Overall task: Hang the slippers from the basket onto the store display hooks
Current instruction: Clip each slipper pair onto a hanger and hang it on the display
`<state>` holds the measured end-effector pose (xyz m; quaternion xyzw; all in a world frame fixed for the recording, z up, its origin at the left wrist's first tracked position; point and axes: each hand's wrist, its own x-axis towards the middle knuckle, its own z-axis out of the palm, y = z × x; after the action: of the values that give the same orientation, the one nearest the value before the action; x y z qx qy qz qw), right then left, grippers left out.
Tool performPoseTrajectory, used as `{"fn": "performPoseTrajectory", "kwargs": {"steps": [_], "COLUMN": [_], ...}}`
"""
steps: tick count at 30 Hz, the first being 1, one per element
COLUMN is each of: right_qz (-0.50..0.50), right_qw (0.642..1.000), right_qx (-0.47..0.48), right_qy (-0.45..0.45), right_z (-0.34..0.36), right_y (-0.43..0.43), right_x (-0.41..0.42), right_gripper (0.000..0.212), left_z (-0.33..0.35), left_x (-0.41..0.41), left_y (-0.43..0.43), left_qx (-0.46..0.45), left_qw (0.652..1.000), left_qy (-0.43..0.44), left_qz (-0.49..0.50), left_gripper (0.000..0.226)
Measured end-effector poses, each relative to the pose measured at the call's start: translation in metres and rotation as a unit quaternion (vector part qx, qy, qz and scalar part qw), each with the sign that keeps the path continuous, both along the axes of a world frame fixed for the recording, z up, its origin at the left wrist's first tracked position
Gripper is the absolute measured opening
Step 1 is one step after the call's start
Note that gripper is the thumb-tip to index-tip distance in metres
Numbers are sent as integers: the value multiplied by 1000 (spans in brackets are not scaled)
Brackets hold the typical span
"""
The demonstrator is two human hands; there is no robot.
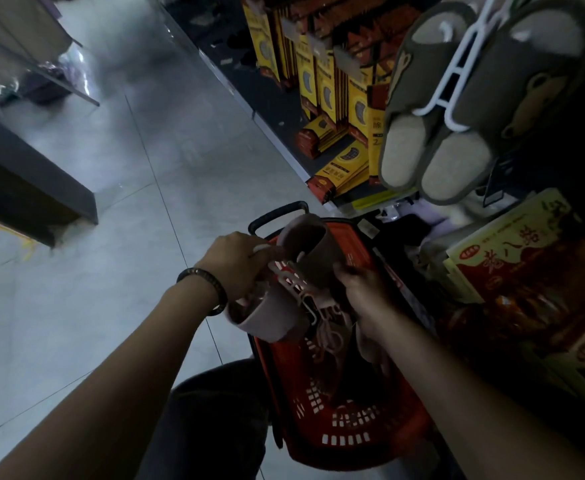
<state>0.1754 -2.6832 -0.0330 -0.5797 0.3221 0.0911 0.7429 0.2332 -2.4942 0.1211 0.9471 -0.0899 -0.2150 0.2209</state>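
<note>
The left hand (239, 265) has its fingers (261, 250) curled round a pair of pink slippers (273, 320). It holds them just above the red basket (353, 431), which sits on the floor (111, 202). The two slippers are clipped on a white hanger (292, 280), so they are joined like one thing and can be hung up in one go. The right hand (363, 289) is at the far side of the pair and touches the top slipper. Its fingertips are tucked out of sight, so I cannot tell if it grips or only steadies. I think both hands are there because the pair is floppy, and the hanger could catch on the other slippers (332, 344) lying in the basket. The basket is right next to the shelf, so the reach is short. Up high on the right, grey slippers (436, 126) hang toes down on a hanger of their own. That is likely how the pink pair should end up. It is not hung yet. Next it must go up, with the top of the hanger turned to a hook. I cannot see a free hook from here.
</note>
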Motion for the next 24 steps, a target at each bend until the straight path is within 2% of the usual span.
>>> {"fn": "performPoseTrajectory", "kwargs": {"steps": [2,6,9,11,14,18,22,24], "right_qz": [-4,13,110,147,129,125,111,99], "right_qw": [1000,1000,991,984,986,983,983,983], "right_qx": [-3,-27,53,94,97,123,145,149], "right_qy": [-9,-3,53,44,47,62,34,32], "right_z": [9,14,15,19,27,31,36,41], "right_y": [-5,-2,12,19,23,23,24,24], "right_x": [-4,-17,-37,-47,-53,-56,-61,-63], "right_gripper": [16,32,34,27,24,24,23,22], "left_z": [3,13,23,28,33,38,44,48], "left_x": [-5,-15,-18,-18,-18,-22,-19,-17], "left_y": [-6,-19,-29,-32,-34,-37,-35,-35], "left_qx": [2,-49,-34,-12,8,-59,-43,-81], "left_qw": [1000,996,996,995,994,991,987,986], "left_qy": [-5,6,-36,-69,-99,-94,-148,-133], "left_qz": [20,69,72,69,54,68,49,65], "left_gripper": [34,33,34,37,40,38,37,33]}}
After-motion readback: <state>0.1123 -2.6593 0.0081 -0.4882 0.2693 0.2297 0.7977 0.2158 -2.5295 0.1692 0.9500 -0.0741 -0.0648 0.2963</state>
